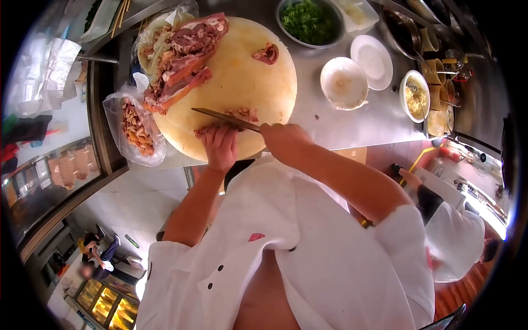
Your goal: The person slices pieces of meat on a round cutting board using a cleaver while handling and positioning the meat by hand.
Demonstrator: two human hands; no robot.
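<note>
My right hand (286, 142) is wrapped round the handle of a kitchen knife (226, 117), whose blade points left across the round cutting board (269, 82). My left hand (221, 147) lies at the board's near edge with its fingers bent down on a piece of meat (204, 131), most of it hidden under them. Just beyond the blade is some cut meat (245, 114). Large slabs of cooked meat (190, 47) rest along the board's upper left side. A small curved piece of meat (267, 54) sits alone at the upper right of the board.
Left of the board lies a plastic bag of chopped meat (137, 129). A metal bowl of chopped greens (308, 22) stands behind, right. Nearby are a white bowl (344, 82), a white plate (372, 61) and a bowl of minced garlic-like food (414, 97). A person in white (454, 236) is at right.
</note>
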